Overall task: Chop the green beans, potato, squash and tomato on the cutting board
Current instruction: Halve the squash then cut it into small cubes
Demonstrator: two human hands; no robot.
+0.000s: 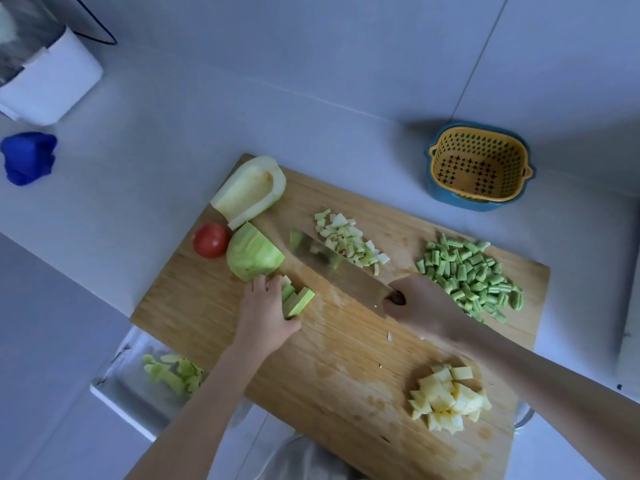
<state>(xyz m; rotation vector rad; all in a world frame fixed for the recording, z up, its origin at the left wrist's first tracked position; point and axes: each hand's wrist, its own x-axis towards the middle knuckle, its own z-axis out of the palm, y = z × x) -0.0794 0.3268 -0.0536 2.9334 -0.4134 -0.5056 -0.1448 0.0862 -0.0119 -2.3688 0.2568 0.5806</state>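
We count one board (214, 306), one knife (341, 271), one tomato (210, 240), two large squash pieces (249, 192), three chopped heaps (squash dice (349, 242), beans (467, 275), potato (448, 398)), one basket (479, 164), and two hands: left hand (266, 317), right hand (422, 306).

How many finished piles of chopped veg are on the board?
3: squash dice mid-board behind the knife, beans at the right edge, potato at the near right. The left hand holds undiced squash strips.

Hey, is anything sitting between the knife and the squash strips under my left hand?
Nothing visible. Only bare cutting board separates the knife in the right hand from the squash strips the left hand holds. Diced squash lies beyond the blade.
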